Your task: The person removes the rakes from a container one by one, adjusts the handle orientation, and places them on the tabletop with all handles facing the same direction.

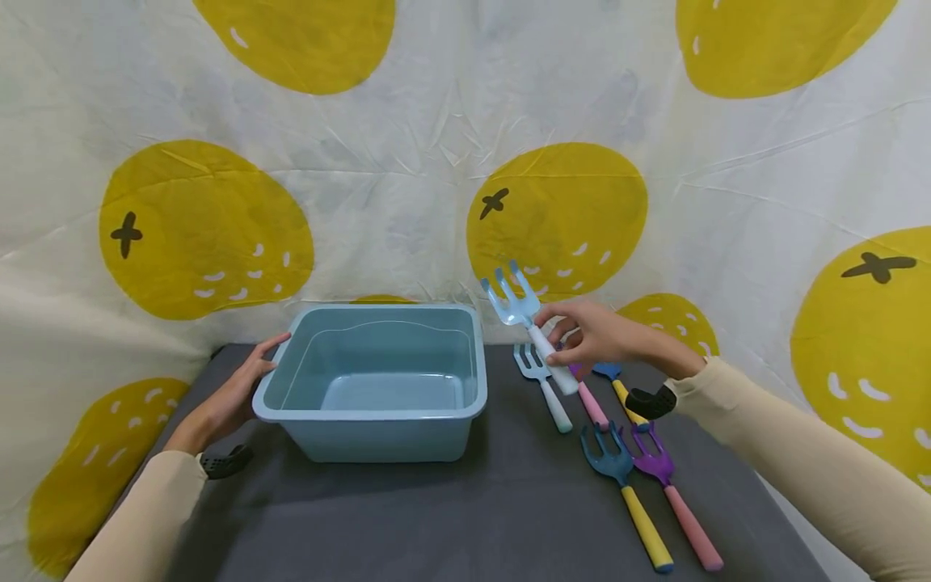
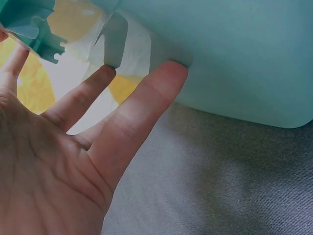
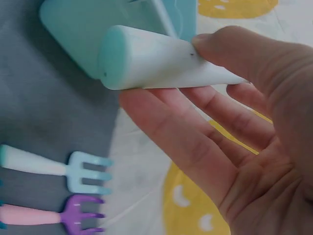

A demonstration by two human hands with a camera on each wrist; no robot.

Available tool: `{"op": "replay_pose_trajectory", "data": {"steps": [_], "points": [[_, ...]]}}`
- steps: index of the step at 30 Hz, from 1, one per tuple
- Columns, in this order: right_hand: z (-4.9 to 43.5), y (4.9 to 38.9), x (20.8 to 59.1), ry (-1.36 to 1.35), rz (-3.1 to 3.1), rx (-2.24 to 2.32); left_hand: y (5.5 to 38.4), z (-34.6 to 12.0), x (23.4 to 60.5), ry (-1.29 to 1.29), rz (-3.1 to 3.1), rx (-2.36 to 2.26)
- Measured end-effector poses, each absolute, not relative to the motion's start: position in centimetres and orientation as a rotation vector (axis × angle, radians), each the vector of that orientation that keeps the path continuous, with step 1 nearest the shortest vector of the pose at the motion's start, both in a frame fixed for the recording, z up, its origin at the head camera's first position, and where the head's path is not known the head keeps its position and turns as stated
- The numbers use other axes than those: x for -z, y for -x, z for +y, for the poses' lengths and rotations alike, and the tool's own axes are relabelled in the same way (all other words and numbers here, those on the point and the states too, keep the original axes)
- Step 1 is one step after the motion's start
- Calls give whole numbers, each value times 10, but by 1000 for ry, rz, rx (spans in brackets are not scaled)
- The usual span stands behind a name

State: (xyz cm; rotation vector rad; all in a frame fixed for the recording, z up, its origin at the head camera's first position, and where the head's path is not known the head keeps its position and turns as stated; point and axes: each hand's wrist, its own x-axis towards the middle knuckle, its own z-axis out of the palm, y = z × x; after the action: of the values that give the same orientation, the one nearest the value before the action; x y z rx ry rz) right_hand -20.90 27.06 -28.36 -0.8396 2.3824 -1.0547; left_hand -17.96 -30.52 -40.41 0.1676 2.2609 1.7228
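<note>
My right hand (image 1: 600, 330) pinches a hand fork (image 1: 556, 364) by its white handle between thumb and fingers. The fork is raised over the table, its three pale blue tines pointing up and to the left. In the right wrist view the handle's mint end cap (image 3: 115, 61) faces the camera. My left hand (image 1: 234, 394) is at the left side of a blue-green plastic basin (image 1: 378, 416), fingertips at the rim. From the left wrist, the spread fingers look straight, the thumb (image 2: 146, 103) touching the basin's outer wall. No contents show inside the basin.
Several more forks lie right of the basin: a white-handled one (image 1: 556, 408), a pink-handled one (image 1: 593, 406) partly behind my right hand, yellow-handled ones (image 1: 647, 529) and a purple one with pink handle (image 1: 692, 527). A patterned curtain (image 1: 407, 218) hangs behind the dark-covered table (image 1: 407, 517).
</note>
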Motion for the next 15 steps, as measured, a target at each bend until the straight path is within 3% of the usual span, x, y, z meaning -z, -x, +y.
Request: {"op": "replay_pose_trajectory", "data": {"steps": [15], "points": [[321,151,386,664,2326,1324,182,-307,406,-210,2240,-1731]]}}
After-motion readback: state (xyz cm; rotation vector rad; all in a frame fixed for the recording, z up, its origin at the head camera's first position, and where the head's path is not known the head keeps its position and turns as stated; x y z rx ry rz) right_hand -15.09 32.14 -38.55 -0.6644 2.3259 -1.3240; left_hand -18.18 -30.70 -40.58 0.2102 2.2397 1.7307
